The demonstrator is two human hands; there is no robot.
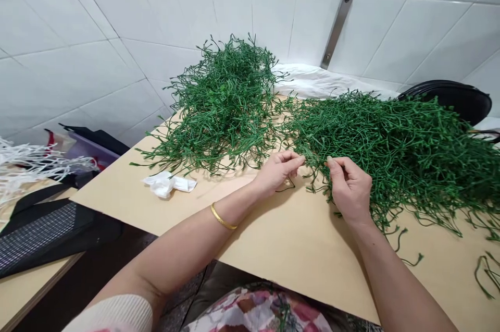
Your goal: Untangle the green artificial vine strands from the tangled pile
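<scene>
Heaps of thin green cords with knotted, frayed-looking ends cover much of the table; one pile rises at the back left, and a wider pile spreads to the right. My left hand is closed in a pinch in front of the gap between the piles, with a thin green cord hanging below its fingers. At the near edge of the right pile, my right hand pinches thumb against forefinger. Whatever lies in that pinch is too small to make out. The fingertips of both hands are a short gap apart.
A crumpled white tissue lies on the light wooden table. White plastic and a black round object are behind the piles. White cords and a black mesh item sit on another surface at left.
</scene>
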